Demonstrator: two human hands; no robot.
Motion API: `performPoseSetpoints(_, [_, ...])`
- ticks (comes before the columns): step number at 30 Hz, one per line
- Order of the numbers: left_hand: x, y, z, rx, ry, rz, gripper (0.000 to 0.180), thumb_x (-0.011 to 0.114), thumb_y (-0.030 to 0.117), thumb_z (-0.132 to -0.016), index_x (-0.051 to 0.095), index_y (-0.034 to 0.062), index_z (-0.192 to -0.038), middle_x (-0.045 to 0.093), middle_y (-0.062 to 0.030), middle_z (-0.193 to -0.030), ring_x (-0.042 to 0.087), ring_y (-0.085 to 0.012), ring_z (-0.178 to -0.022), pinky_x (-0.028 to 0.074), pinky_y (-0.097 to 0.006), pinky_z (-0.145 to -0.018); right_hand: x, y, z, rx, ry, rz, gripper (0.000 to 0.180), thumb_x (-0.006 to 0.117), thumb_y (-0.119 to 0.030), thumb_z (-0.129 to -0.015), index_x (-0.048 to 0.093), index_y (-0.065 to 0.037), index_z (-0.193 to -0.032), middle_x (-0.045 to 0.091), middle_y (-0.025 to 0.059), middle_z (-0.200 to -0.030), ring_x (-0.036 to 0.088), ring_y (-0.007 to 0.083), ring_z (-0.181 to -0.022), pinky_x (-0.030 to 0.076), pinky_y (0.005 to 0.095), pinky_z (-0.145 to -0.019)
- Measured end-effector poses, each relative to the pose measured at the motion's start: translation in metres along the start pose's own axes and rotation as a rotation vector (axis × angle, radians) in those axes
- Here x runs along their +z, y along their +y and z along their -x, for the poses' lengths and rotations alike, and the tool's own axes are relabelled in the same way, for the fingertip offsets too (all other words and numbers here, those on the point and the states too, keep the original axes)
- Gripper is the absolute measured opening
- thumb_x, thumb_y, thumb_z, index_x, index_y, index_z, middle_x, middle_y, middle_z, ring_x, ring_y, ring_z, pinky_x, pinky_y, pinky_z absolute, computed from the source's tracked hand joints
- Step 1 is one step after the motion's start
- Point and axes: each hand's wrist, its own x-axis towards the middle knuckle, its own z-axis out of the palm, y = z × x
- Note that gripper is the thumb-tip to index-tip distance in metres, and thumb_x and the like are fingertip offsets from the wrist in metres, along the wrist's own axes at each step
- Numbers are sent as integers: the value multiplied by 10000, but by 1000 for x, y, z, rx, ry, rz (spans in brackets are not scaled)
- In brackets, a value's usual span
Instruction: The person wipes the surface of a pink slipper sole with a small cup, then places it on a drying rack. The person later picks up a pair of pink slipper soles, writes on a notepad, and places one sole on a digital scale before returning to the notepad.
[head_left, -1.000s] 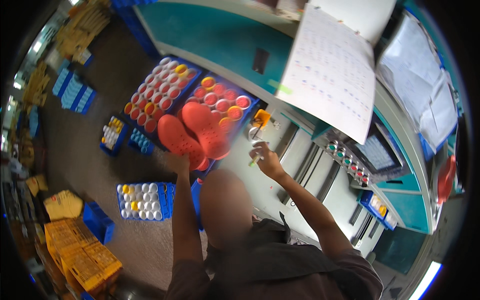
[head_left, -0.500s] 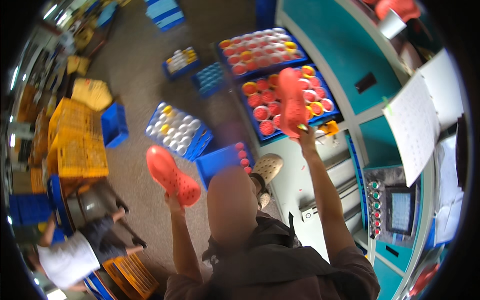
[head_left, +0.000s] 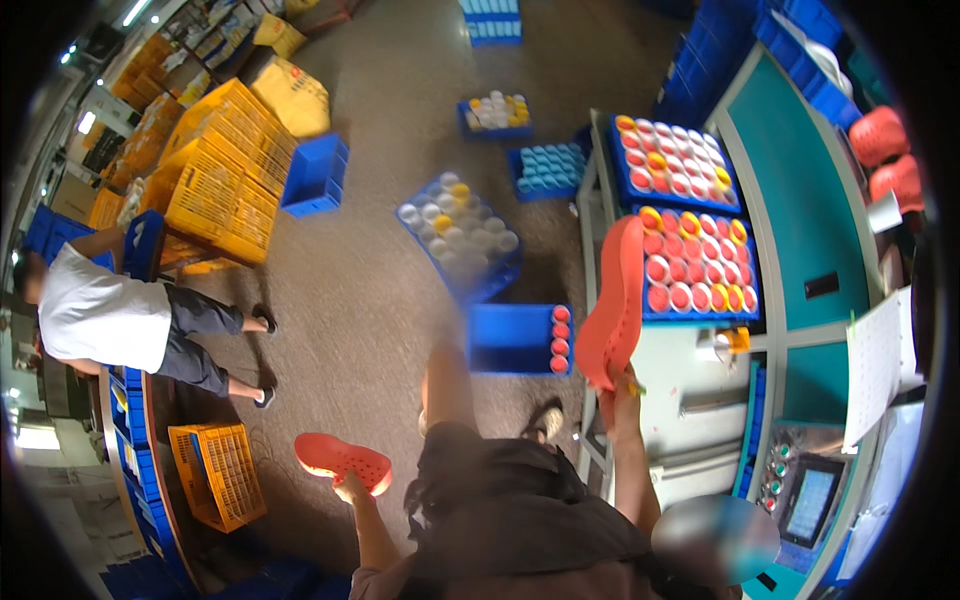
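Observation:
My left hand (head_left: 351,487) is closed round the heel end of a red foam clog (head_left: 335,457) with holes in it, held low over the floor on the left. A second red foam clog (head_left: 612,300) stands nearly upright from my right hand (head_left: 620,402), gripped at its lower end. Something small and yellow-green shows at that hand's fingers, too small to name. Behind the right clog is a blue crate (head_left: 663,318) holding rows of white and yellow cups with red contents.
Ahead on the floor are a blue tray (head_left: 505,340) with several red-topped cups and a crate of white cups (head_left: 460,235). Yellow crates (head_left: 215,170) and a person in a white shirt (head_left: 105,310) are at left. A teal machine (head_left: 805,180) with a control panel (head_left: 800,490) stands at right.
My view has turned, so the crates and machine sit further right and the white-shirted person higher up. Both hands still hold the clogs; the left one is lower in the picture.

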Motion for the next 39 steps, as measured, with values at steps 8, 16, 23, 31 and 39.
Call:
performPoseSetpoints(8, [255,126,-160,288,-272,-379,473,693,158,-814,608,-16,-1245,721,-204,-1049,717,-333,-985,579,-437,-844,208,170,-91,-255,-173,660,405,526,-197,-1065,496,2,-1416,616,105,-1284,590,204,-1189,484,337,-990])
performPoseSetpoints(16, [354,416,-203,404,-770,-120,538,680,63,-867,505,-82,-1355,654,-214,-1249,648,-287,-1160,505,-372,-997,441,328,-167,49,-485,856,532,725,-181,-961,506,-6,-1413,648,85,-1235,594,150,-1132,494,331,-977])
performPoseSetpoints(23, [496,535,-278,489,-837,-164,534,673,210,-927,515,-30,-1377,657,-227,-1254,643,-319,-1183,503,-400,-999,563,341,-317,-94,-385,1037,562,748,-230,-941,513,-2,-1397,656,121,-1238,620,190,-1127,495,342,-979])
performPoseSetpoints(31, [749,701,-377,535,-826,-297,535,682,302,-942,522,-1,-1353,630,-270,-1263,617,-407,-1206,497,-466,-986,727,374,-584,-94,-307,959,465,730,-207,-944,562,14,-1316,683,147,-1184,644,214,-1092,501,348,-945])
performPoseSetpoints(39, [985,923,-494,492,-480,-132,529,660,306,-939,511,31,-1365,590,-275,-1294,591,-460,-1183,484,-526,-965,977,369,-885,-101,-586,907,413,682,-170,-986,529,26,-1316,636,116,-1222,593,171,-1109,485,318,-965])
